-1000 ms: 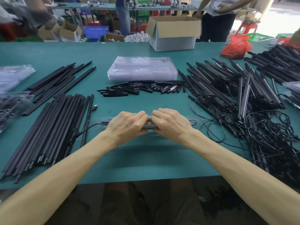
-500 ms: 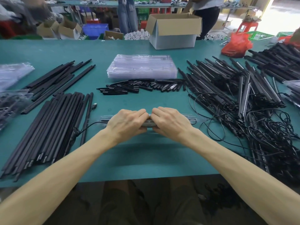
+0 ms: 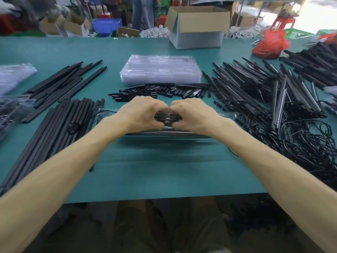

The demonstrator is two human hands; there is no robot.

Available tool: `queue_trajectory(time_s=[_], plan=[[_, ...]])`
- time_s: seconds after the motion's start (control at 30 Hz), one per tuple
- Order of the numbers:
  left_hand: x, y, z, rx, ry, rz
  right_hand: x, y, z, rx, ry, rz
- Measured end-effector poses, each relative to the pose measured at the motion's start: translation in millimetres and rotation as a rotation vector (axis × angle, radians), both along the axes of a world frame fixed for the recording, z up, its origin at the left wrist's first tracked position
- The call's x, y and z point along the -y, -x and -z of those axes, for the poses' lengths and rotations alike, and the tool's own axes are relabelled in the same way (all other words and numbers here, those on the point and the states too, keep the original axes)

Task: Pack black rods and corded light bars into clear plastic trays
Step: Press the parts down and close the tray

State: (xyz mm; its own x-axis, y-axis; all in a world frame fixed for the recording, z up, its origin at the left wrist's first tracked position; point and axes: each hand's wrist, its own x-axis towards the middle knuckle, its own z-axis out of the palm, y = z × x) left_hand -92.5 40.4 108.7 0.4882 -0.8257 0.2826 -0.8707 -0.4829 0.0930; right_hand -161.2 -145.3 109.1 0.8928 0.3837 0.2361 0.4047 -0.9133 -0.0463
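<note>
Both hands were down on the job. The left hand [image 3: 144, 114] and the right hand [image 3: 193, 114] sat knuckle to knuckle, nearly touching, fingers curled over the middle of one clear tray [image 3: 111, 118] lying crosswise on the bench [image 3: 164, 170]. Each was clamped on that tray, and between them a glossy black piece [image 3: 167, 118] showed through the plastic. It looked like a closing or seating press, though blur along the tray's near edge hid whether it had snapped shut. A thin cord [image 3: 102, 112] showed at its left end, so by my reading this tray was loaded with a corded bar and close to finished.

Farther out, the workload was big. Just beyond the hands lay a row of short black pieces [image 3: 164, 89], and behind it a thick stack of empty trays [image 3: 160, 72]. To the left, a broad sheaf of black rods [image 3: 45, 136] ran right up beside the tray's left end, with a second bundle [image 3: 63, 83] farther back. To the right, a tangled heap of corded light bars [image 3: 273, 106] sprawled toward the bench edge. At far left, clear packs [image 3: 12, 110] with dark contents might have been finished ones, but they were too blurred to say. My call was early going: one tray in hand, nearly everything else unpacked.
</note>
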Motion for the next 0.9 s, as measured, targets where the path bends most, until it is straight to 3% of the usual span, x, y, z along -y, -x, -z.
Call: queue_trajectory(time_s=[0.9], plan=[[-1.8,2.3,-1.5,-0.107,0.006,-0.001,-2.6,1.7,-6.6,-0.093,-0.023,0.047]])
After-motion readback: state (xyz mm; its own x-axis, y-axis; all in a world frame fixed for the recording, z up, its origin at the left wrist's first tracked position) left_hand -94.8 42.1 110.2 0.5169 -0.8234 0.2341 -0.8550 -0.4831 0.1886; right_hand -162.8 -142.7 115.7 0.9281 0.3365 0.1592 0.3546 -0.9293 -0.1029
